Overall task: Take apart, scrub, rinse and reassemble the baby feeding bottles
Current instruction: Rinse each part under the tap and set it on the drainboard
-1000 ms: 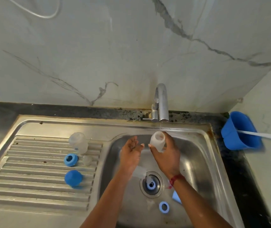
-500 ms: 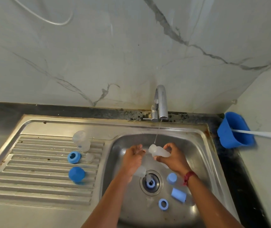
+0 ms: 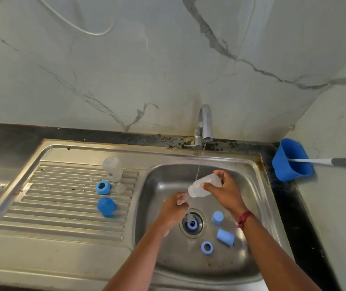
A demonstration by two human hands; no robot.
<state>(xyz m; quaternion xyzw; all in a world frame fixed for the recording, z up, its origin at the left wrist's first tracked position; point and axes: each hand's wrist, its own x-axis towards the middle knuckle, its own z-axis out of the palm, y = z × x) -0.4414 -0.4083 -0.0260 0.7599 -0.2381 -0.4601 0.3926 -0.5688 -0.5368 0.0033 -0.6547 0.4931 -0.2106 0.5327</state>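
The right hand [image 3: 226,192] grips a translucent plastic bottle body [image 3: 204,185], tilted mouth-down toward eight o'clock under the thin water stream [image 3: 199,164] from the chrome tap [image 3: 204,122] at the steel sink basin's [image 3: 157,259] twelve o'clock; the left hand [image 3: 173,208] curls at the bottle's mouth, and whether it pinches anything I cannot tell. Rinsing well likely means turning it so water sweeps every wall. I count two bodies, the second body [image 3: 113,169] on the ribbed drainboard [image 3: 63,217] at nine o'clock, three blue plastic rings [image 3: 207,247], three blue plastic caps [image 3: 225,237].
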